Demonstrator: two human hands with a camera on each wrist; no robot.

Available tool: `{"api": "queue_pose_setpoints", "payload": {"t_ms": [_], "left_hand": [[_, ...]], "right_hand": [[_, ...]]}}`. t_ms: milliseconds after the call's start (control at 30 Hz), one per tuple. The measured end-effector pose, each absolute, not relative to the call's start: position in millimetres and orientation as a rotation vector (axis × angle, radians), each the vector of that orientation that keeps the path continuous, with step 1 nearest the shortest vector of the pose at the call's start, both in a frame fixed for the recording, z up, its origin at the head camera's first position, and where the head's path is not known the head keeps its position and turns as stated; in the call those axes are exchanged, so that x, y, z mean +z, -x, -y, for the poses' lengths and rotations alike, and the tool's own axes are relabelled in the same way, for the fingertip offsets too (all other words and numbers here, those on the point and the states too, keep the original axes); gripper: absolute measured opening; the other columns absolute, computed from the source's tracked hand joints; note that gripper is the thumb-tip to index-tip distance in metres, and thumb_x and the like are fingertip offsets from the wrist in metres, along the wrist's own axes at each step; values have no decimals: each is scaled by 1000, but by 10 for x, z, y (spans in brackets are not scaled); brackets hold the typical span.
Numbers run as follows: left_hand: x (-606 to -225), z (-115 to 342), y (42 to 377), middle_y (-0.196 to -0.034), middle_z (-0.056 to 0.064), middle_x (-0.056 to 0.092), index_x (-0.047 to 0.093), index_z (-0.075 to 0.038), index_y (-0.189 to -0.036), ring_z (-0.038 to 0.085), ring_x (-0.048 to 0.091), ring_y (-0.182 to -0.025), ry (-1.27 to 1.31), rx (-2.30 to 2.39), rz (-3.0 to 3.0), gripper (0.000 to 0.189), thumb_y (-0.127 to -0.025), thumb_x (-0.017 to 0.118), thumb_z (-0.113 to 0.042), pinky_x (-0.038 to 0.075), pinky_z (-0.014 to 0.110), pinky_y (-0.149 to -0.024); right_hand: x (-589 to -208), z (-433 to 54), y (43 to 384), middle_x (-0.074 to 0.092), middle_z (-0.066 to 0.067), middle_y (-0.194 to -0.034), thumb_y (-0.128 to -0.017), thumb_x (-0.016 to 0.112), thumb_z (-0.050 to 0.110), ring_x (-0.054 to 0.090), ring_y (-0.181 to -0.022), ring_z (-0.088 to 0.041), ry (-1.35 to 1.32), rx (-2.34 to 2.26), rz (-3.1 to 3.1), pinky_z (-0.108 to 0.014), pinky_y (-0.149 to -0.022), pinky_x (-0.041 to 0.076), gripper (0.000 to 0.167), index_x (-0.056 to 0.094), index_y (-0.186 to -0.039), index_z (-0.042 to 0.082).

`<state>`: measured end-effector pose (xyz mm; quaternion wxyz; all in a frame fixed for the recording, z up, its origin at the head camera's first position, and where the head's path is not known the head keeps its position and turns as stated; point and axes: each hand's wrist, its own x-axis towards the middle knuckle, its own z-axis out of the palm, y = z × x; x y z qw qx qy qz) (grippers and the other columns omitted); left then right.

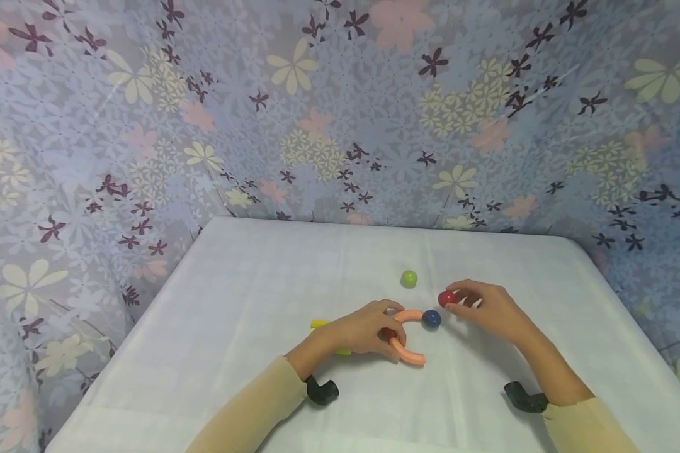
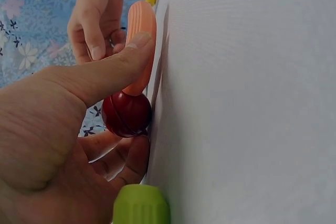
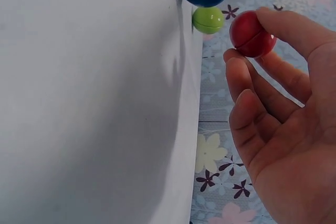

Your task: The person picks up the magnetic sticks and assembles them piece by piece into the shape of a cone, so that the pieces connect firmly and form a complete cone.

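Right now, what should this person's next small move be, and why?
Probably ease the red ball toward the bare end of the nearer orange piece: the right hand pinches that ball, the left hand holds the piece, and the farther orange piece has a blue ball at its end.

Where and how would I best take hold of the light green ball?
Probably pinch the green ball around its widest part, from above: it is round with no handle and sits apart on the white table, its top uncovered, while the blue ball lies on its near side.
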<state>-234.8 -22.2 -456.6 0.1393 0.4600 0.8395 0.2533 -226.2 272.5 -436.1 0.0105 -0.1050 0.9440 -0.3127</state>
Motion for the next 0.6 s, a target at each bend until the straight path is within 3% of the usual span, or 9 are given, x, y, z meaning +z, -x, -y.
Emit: {"api": "queue_pose_setpoints", "payload": {"t_ms": [333,600], "left_hand": [[-4584,216,2362,-143,-3,41,67,-35,-96,12,30,-134,-1327,721,-2445,23,-78,77,-46,31,32,-105],[-4579,220,2358,-142,-3,42,67,-35,-97,13,33,-132,-1339,727,-2456,25,-77,77,-46,32,30,-104]], "right_hand": [[-4363,-2711,2124,64,6,-88,-80,75,47,56,-77,-18,408,-999,-2844,-31,-60,48,41,67,-110,20],[-4444,-2727,2015,61,2,-83,-78,80,36,55,-73,-20,522,-1050,-2648,-29,-59,47,35,66,-105,19]]}}
